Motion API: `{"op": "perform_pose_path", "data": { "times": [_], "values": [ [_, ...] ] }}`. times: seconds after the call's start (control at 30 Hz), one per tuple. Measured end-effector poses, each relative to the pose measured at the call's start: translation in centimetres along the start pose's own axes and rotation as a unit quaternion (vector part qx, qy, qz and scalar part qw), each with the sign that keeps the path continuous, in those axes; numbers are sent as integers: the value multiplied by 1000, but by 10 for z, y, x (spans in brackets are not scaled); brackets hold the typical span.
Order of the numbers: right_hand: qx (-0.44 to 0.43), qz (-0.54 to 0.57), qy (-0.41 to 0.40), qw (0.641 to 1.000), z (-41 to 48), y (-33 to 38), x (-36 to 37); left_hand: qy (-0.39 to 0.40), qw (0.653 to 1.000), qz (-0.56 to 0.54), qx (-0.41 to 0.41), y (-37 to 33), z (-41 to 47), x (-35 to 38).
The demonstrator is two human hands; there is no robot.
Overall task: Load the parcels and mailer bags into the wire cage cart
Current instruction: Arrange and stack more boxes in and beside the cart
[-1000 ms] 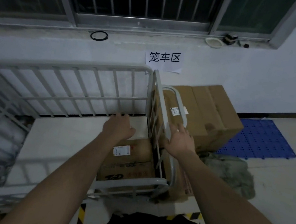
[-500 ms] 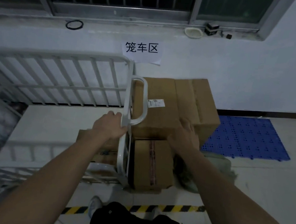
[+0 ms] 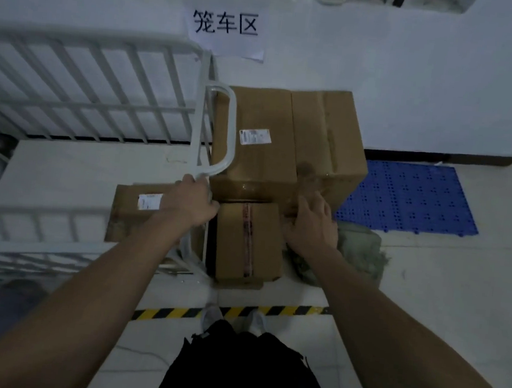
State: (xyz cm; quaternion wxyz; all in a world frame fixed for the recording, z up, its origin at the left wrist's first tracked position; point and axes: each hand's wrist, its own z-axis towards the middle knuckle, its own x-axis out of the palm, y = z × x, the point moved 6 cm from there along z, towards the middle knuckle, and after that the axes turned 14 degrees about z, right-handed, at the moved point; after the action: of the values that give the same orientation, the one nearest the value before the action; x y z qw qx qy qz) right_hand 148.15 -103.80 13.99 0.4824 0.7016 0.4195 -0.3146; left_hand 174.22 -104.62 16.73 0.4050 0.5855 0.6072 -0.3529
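The white wire cage cart stands on the left, with one labelled cardboard parcel lying on its floor near the right side. My left hand is closed around the lower end of the cart's grey side handle. Just outside the cart sit three more parcels: a small taped box in front, a large labelled box behind it and another large box to the right. My right hand hovers with spread fingers at the right edge of the small box, holding nothing.
A crumpled grey-green bag lies on the floor right of the small box. A blue plastic mat lies further right. Yellow-black floor tape runs in front of my feet. A paper sign hangs on the white wall.
My left hand left the parcel inside the cart and took hold of the side handle. My right hand went from the cart's side rail down to the small box outside.
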Motion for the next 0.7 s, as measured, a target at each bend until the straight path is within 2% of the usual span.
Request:
{"op": "perform_pose_path", "data": {
  "times": [0.3, 0.5, 0.6, 0.7],
  "values": [
    [66, 35, 99, 992, 2, -22, 107, 77, 994, -75, 8, -26, 47, 113],
    [82, 46, 135, 986, 33, -56, 186, 151, 988, -30, 25, -55, 68, 217],
    [79, 32, 135, 987, 56, -84, 226, 140, 989, 45, 33, -60, 90, 264],
    [76, 17, 129, 989, 79, -113, 261, 101, 994, 48, 12, -62, 121, 305]
  ]
}}
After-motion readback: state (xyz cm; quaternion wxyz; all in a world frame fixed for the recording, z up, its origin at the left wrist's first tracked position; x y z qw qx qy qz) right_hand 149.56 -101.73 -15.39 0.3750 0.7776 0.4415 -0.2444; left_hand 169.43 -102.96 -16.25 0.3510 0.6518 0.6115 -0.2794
